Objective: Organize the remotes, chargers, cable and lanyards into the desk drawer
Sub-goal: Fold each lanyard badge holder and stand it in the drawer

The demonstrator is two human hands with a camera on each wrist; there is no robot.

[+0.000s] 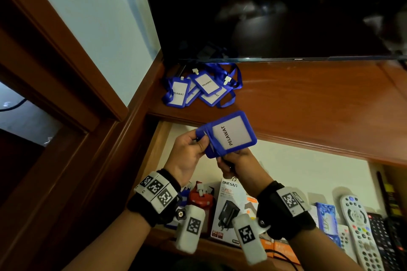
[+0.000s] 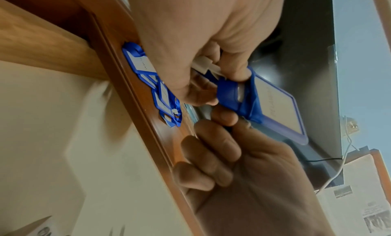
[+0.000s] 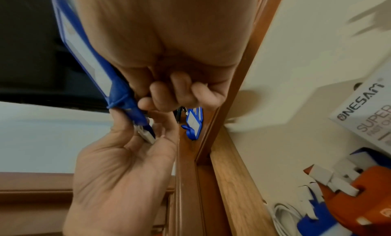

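Both hands hold one blue lanyard badge (image 1: 231,136) with a white PELAWAT card above the open desk drawer (image 1: 308,174). Its blue strap is wound round the badge's end (image 2: 243,96). My left hand (image 1: 201,141) pinches that end by the white clip (image 2: 206,64). My right hand (image 1: 229,159) grips the badge's lower edge with curled fingers (image 3: 169,96). A pile of several more blue lanyards (image 1: 198,88) lies on the desk top at the back left corner. In the drawer lie a charger box (image 1: 231,207), a red badge holder (image 1: 202,200) and remotes (image 1: 359,222).
A dark TV screen (image 1: 286,17) stands on the desk top (image 1: 319,99) just behind the lanyard pile. A wooden door frame (image 1: 55,61) is at the left. A white cable (image 3: 283,213) lies in the drawer's near left corner beside the red holder.
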